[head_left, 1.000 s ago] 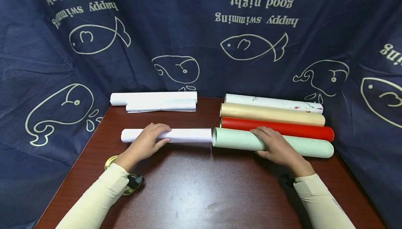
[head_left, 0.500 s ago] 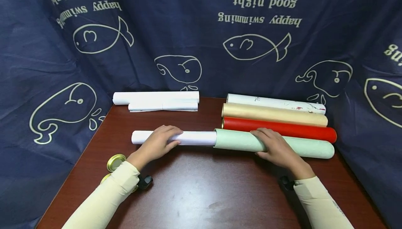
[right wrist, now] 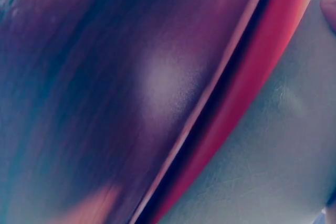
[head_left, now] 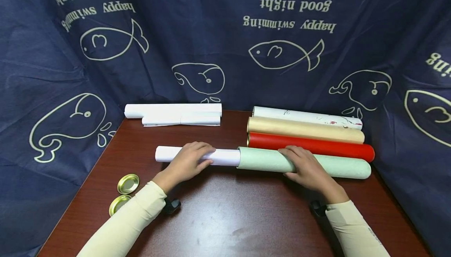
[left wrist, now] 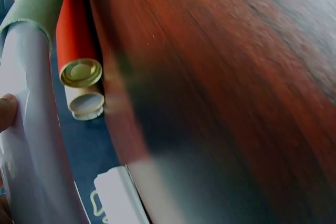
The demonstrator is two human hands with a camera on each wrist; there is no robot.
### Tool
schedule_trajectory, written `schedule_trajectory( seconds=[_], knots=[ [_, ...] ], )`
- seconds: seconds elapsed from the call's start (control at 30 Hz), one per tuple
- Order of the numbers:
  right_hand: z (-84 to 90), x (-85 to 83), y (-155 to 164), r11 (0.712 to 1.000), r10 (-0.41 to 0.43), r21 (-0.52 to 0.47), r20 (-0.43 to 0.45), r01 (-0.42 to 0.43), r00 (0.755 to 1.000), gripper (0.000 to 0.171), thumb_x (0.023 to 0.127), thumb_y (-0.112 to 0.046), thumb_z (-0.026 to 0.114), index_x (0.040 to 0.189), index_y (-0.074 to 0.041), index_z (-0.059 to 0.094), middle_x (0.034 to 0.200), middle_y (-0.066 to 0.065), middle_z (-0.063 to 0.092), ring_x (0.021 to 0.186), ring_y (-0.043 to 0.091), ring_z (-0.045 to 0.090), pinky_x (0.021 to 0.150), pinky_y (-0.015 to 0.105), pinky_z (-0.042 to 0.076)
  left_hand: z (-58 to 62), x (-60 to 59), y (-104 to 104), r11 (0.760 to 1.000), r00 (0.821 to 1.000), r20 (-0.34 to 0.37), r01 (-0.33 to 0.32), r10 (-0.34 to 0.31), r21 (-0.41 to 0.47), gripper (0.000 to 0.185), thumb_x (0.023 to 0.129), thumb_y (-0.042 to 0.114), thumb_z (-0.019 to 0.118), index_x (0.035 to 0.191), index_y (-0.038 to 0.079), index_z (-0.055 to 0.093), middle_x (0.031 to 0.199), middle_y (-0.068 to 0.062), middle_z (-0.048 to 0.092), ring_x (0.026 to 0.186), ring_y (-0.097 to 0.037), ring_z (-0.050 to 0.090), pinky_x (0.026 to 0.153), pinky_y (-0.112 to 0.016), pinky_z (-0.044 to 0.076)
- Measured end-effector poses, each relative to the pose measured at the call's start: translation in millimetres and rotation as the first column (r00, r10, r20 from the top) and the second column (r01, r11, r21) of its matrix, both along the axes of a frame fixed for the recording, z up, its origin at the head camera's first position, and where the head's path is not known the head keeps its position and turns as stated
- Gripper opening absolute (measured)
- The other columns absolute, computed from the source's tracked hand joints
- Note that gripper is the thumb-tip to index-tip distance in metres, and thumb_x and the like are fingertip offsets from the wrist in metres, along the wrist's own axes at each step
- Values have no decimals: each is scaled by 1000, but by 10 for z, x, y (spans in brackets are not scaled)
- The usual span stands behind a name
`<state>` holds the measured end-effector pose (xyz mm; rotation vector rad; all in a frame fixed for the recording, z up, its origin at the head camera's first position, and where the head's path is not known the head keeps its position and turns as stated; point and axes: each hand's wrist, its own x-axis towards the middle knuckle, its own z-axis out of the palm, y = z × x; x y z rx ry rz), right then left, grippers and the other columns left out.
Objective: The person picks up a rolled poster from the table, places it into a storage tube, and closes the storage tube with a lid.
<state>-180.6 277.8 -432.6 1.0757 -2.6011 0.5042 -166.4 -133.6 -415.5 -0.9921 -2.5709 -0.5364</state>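
My left hand (head_left: 190, 161) grips a rolled sheet of white paper (head_left: 225, 157) near its middle, thumb in front and fingers over the top. The roll's right end is inside the open left end of a pale green tube (head_left: 262, 159). Around the middle of that tube, my right hand (head_left: 305, 167) holds it with fingers over the top and thumb in front. The left wrist view shows the white paper roll (left wrist: 37, 129) entering the rim of the green tube (left wrist: 39, 1). How far it reaches inside is hidden.
Behind the green tube lie a red tube (head_left: 338, 150), a gold tube (head_left: 306, 129) and a white patterned tube (head_left: 310, 116). More white paper rolls (head_left: 172, 110) lie at the back left. Two gold lids (head_left: 128, 184) rest on the table (head_left: 225, 218), one partly behind the left sleeve.
My left hand has moved right with the paper roll, whose right end has gone from the tube's mouth to inside it. My right hand stays on the green tube. The lids have come into fuller view.
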Motion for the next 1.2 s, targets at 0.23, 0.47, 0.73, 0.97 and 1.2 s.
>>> schedule_trajectory(
  seconds=[0.23,0.47,0.73,0.97,1.2],
  knots=[
    [-22,0,-21,1000,5,3,-9,-5,1000,75,66,-12,89,133,-9,56,127,11,56,116,32,52,95,55,40,20,-14,150,1000,999,-42,6,-7,-21,33,90,27,76,121,15,71,119,-3,67,109,-23,61,93,-44,47],
    [-24,2,-46,1000,-1,-2,-18,1,1000,76,65,-10,89,133,-8,56,126,12,56,114,33,53,93,56,41,34,-48,329,999,1000,-28,11,-12,-30,36,90,28,75,123,13,69,119,-3,67,109,-23,61,93,-43,47],
    [-57,8,-88,1000,-4,0,-6,4,1000,76,64,-11,90,133,-9,57,127,12,57,115,34,53,94,57,41,14,-42,456,999,1000,23,8,-7,-52,41,90,28,75,126,11,67,120,-5,66,110,-24,61,94,-43,47],
    [-58,13,-108,1000,3,-6,-7,-3,1000,77,64,-11,90,134,-9,57,127,12,57,116,33,53,94,56,41,28,-18,580,998,999,42,7,-4,-65,48,89,29,75,130,8,64,123,-6,65,109,-24,61,93,-43,48],
    [-70,21,-116,1000,-2,-11,-6,2,1000,77,63,-10,91,133,-9,57,127,12,57,116,33,53,95,57,41,15,-11,615,999,998,59,35,-33,-40,55,88,25,75,135,2,58,126,-9,64,113,-26,60,102,-43,44]
  ],
)
